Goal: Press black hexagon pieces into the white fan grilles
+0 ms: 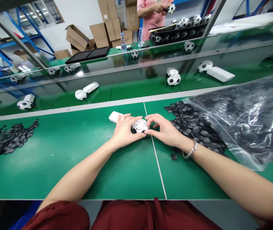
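A white soccer-ball-patterned piece with open cells and some black on it rests low over the green table between my hands. My left hand wraps round its left side, thumb along the near edge. Thumb and fingertips of my right hand come together at its right side; whether a small black patch is pinched there is hidden. Behind my left hand lies a white flat handle, partly covered by the fingers. Black pentagon-like patches are heaped just right of my right hand, with one loose patch nearer me.
A clear plastic bag full of black patches lies at right, another patch pile at far left. Beyond a pale ledge, a green conveyor carries several ball-and-handle pieces. Across it, a person holds a ball piece beside a black crate.
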{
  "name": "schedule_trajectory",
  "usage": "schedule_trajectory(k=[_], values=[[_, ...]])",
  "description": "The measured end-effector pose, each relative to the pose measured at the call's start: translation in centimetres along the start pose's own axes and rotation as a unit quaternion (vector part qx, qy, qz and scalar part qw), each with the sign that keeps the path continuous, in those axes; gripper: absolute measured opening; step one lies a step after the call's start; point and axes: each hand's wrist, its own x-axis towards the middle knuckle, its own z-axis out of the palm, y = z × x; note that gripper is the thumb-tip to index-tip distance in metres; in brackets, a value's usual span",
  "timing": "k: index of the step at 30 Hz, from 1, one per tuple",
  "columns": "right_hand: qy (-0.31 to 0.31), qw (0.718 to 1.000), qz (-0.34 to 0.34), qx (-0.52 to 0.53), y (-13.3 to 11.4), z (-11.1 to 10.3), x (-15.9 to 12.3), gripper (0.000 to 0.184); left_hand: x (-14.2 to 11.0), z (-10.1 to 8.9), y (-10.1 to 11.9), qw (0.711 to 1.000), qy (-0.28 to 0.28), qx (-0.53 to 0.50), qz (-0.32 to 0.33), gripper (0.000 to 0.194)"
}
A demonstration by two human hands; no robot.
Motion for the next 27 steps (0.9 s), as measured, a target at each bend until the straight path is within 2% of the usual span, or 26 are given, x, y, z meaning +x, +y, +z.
schedule_trajectory(k=[4, 8, 11, 13, 15, 17, 20, 22, 24, 27], values=[[-0.007, 0.994, 0.063, 0.09, 0.2, 0.8, 0.1, 0.024, 0.2, 0.2, 0.0, 0.999, 0.034, -0.011, 0.014, 0.055], [-0.009, 0.996, 0.063, 0.058, 0.4, 0.4, 0.6, 0.025, 0.2, 0.1, -0.2, 0.999, 0.029, -0.026, 0.032, 0.053], [-0.017, 0.991, 0.07, -0.113, 1.0, -1.4, 0.8, 0.024, -0.1, 0.0, -0.4, 0.999, 0.001, -0.027, 0.045, 0.058], [0.002, 0.959, 0.103, -0.266, 1.4, -2.9, 0.8, 0.025, -0.2, 0.0, -0.4, 0.999, 0.0, -0.015, 0.033, 0.065], [-0.004, 0.928, 0.141, -0.345, 1.8, -4.0, 0.7, 0.023, -0.3, -0.2, -0.5, 1.0, -0.001, -0.004, 0.025, 0.066], [-0.033, 0.923, 0.157, -0.35, 2.0, -4.4, 0.7, 0.015, -0.3, -0.5, -0.5, 0.999, -0.025, -0.008, 0.042, 0.061], [-0.052, 0.931, 0.15, -0.329, 2.0, -4.2, 0.8, 0.008, -0.3, -0.8, -0.5, 0.993, -0.083, -0.044, 0.076, 0.062], [-0.051, 0.935, 0.138, -0.322, 1.9, -4.1, 0.8, 0.005, -0.4, -0.6, -0.4, 0.992, -0.081, -0.07, 0.071, 0.064], [-0.053, 0.944, 0.119, -0.304, 1.5, -4.0, 0.8, 0.003, -0.5, -0.1, -0.3, 0.993, -0.055, -0.084, 0.055, 0.062], [-0.058, 0.966, 0.09, -0.235, 0.7, -3.8, 0.5, 0.003, -0.4, 0.3, -0.4, 0.992, -0.048, -0.102, 0.064, 0.056]])
